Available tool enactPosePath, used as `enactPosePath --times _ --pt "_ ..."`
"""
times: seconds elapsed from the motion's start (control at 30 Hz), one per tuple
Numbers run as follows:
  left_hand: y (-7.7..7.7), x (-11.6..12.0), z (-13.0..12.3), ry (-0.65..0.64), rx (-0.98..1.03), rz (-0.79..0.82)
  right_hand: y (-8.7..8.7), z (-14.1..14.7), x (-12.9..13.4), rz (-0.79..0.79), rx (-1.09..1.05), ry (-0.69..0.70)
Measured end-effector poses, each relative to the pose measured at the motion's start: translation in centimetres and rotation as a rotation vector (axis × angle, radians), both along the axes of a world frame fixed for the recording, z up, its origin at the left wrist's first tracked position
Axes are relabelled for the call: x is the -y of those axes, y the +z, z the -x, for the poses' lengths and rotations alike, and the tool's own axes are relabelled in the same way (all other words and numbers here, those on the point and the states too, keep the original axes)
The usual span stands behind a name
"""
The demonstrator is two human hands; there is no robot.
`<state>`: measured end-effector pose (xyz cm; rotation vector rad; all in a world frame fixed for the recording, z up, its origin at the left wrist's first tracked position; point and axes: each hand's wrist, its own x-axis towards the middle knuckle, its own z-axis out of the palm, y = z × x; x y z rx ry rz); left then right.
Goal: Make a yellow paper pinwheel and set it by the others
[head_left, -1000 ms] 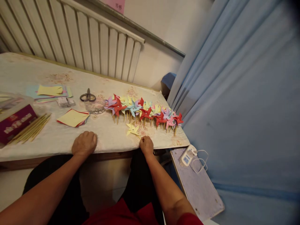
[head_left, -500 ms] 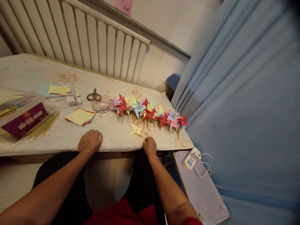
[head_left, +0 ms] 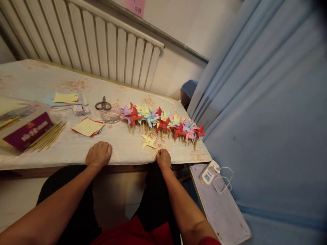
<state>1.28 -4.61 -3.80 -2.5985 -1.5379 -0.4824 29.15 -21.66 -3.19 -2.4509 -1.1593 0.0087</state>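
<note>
Yellow paper pinwheel (head_left: 148,141): stick's lower end hidden by the right hand (head_left: 164,159).
Clear plastic box with purple label (head_left: 30,132): cut off at left.

Red top (head_left: 133,234) – short slv (head_left: 208,241), blk trousers (head_left: 156,200)

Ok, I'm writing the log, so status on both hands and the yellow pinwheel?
Left hand curled, resting on tablecloth. Right hand holding yellow pinwheel by its stick. Standing pinwheels just beyond it, nothing lying across it.

Purple label (head_left: 29,132), pink wall sheet (head_left: 136,6): writing on both unreadable
</note>
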Motion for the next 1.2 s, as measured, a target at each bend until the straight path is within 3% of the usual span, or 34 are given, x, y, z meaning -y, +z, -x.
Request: enactPosePath --times 0.43,0.7,0.83,1.0,1.2 --pt "0.1 -0.3 0.0 -0.001 -0.047 0.028 -0.2 0.1 0.1 -0.083 -0.017 -0.022" --pt "1.3 -1.7 0.8 -0.113 -0.15 0.162 0.7 0.0 0.8 -0.198 0.008 -0.06" --pt "1.4 -1.6 1.1 -0.088 -0.148 0.152 1.2 2.0 0.5 -0.283 0.009 0.029" --pt "1.2 -1.4 1.2 -0.083 -0.115 0.135 1.2 7.6 -3.4 -0.362 -0.1 0.231" --pt "0.9 -1.4 1.3 -0.104 -0.084 0.135 0.9 11.2 -11.1 -0.284 -0.25 0.058"
